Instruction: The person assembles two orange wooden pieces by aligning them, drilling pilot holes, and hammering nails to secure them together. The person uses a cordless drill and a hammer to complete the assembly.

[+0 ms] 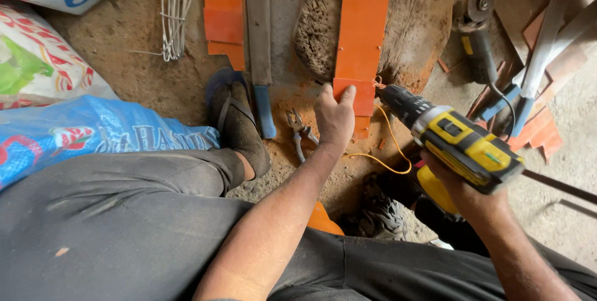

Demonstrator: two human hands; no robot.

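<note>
The orange strip (360,33) lies on the wooden block (423,27), its near end pinned flat under the left hand (334,117). The yellow drill (457,142) is gripped in the right hand (463,192), its tip at the strip's right edge. For a clean hole, the drill is best kept square and the strip pressed firmly.

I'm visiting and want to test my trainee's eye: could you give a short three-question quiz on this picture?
1. True or false: the right hand holds a yellow and black drill.
2. What does the left hand press down? A) pliers B) orange strip C) wire bundle
3. What tool lies on the ground just left of the left hand?

Key: 1 true. 2 B, the orange strip. 3 pliers.
</note>
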